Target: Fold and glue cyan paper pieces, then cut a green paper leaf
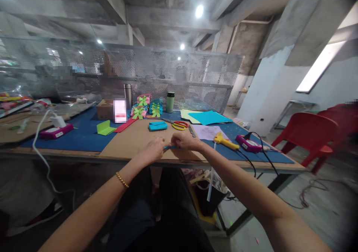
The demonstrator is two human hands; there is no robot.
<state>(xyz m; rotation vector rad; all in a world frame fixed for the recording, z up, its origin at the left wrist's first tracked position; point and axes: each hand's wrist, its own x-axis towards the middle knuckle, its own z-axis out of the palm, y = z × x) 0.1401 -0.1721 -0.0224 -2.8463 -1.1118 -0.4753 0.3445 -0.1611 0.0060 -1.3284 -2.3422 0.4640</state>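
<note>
My left hand (153,150) and my right hand (183,140) come together low over the brown cardboard (125,143) near the table's front edge. Both hands are closed on a small blue paper piece (169,147), which shows only as a thin strip between them; the fingers hide the rest. Just beyond them lies a folded blue paper piece (157,126). Scissors with red and yellow handles (179,125) rest behind my right hand, beside a dark blade-like tool (192,131).
A yellow glue gun (226,142) and purple power strip (248,143) sit at right, near blue sheets (209,117). Green paper (105,128), a cardboard box (105,110), bow-topped crafts (156,109), a steel flask (128,95) and a green bottle (170,102) stand behind.
</note>
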